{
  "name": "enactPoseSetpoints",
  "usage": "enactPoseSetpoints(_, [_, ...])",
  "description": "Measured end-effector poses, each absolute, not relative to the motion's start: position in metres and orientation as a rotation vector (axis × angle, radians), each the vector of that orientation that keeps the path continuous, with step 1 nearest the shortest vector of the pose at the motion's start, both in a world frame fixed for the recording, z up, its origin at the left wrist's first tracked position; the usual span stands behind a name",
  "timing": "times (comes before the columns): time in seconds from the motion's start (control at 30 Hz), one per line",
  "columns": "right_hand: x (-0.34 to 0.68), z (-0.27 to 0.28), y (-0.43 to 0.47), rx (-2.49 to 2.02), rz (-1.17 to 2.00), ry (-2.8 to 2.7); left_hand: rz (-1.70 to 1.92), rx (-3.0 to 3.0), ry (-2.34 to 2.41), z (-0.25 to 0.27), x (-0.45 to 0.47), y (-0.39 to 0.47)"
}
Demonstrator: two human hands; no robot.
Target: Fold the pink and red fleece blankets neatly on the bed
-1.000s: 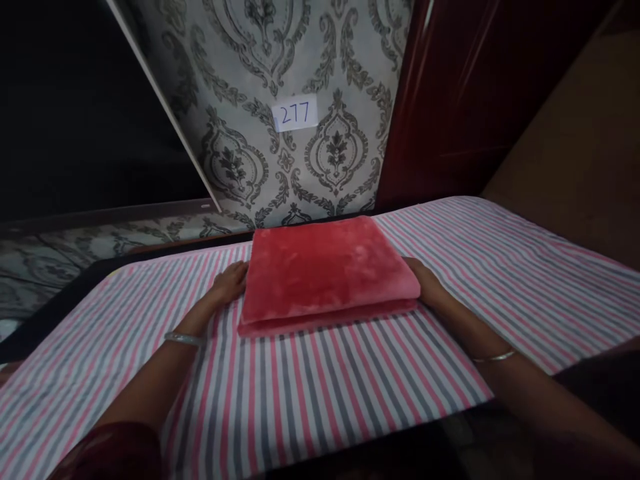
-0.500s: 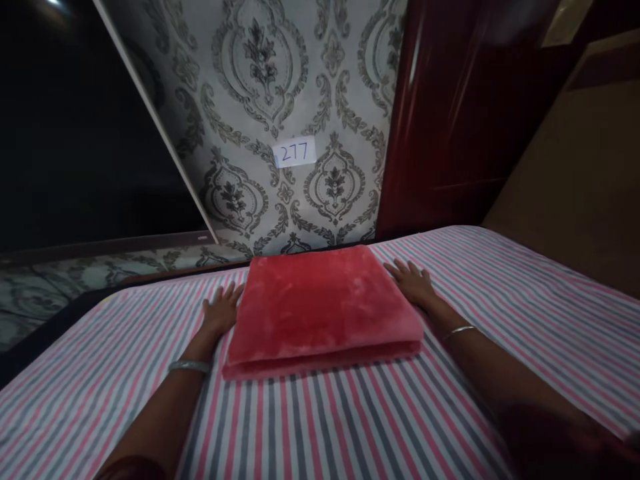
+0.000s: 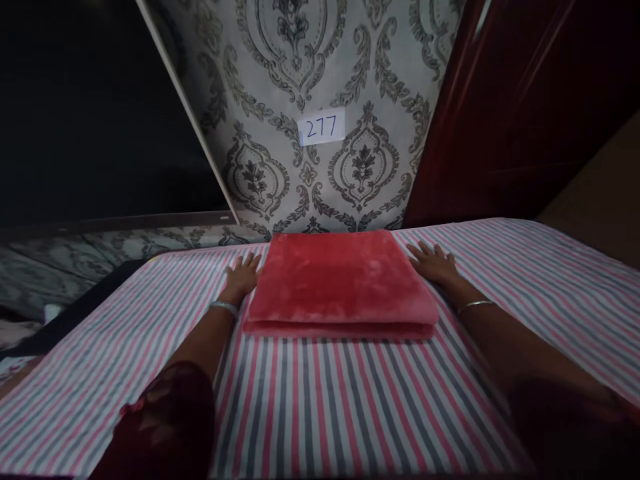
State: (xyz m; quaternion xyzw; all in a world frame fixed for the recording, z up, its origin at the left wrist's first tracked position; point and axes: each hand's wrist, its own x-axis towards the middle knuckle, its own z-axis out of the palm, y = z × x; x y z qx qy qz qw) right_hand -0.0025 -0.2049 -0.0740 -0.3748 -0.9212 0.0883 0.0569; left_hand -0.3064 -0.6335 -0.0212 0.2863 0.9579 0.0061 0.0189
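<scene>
A folded red plush blanket [image 3: 340, 280] lies flat on a striped sheet [image 3: 320, 400] in pink, grey and white. Its folded layers show along the edge nearest me. Beside its left edge, my left hand [image 3: 243, 275] rests on the sheet with fingers spread, the fingertips at or very near the blanket. My right hand [image 3: 434, 263] lies flat by the right edge, fingers apart, its thumb side close against the blanket. Neither hand grips anything. Each wrist wears a bracelet.
Behind the sheet stands a patterned wall with a white paper label [image 3: 321, 127] reading 277. A large dark screen [image 3: 100, 120] is at the left. A glossy dark red panel [image 3: 510, 120] and a brown surface [image 3: 600, 193] stand at the right.
The camera view has shifted, so the blanket and both hands appear further right and slightly higher. Both hands keep their places beside the blanket, fingers still spread.
</scene>
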Motion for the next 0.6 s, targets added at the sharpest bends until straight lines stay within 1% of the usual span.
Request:
enactPoseSetpoints(0.13, [0.025, -0.08, -0.201, -0.935, 0.279, -2.845, 0.22, 0.867, 3.017, -0.02, -0.293, -0.647])
enactPoseSetpoints(0.23, [0.059, -0.09, -0.206, -0.869, 0.308, -2.845, 0.339, 0.901, 3.015, -0.022, -0.282, -0.668])
enactPoseSetpoints(0.3, [0.082, -0.092, -0.217, -0.843, 0.376, -2.826, 0.388, 0.924, 2.991, -0.022, -0.273, -0.683])
enactPoseSetpoints(0.37, [0.102, -0.088, -0.238, -0.799, 0.515, -2.758, 0.443, 0.929, 2.967, -0.02, -0.261, -0.695])
enactPoseSetpoints(0.43, [0.116, -0.079, -0.266, -0.77, 0.711, -2.626, 0.686, 0.904, 2.928, -0.017, -0.244, -0.702])
enactPoseSetpoints(0.53, [0.125, -0.066, -0.315, -0.758, 0.98, -2.358, 1.311, 0.861, 2.727, -0.016, -0.211, -0.704])
enactPoseSetpoints(0.6, [0.123, -0.061, -0.344, -0.734, 1.083, -2.223, 1.562, 0.899, 2.597, -0.018, -0.188, -0.702])
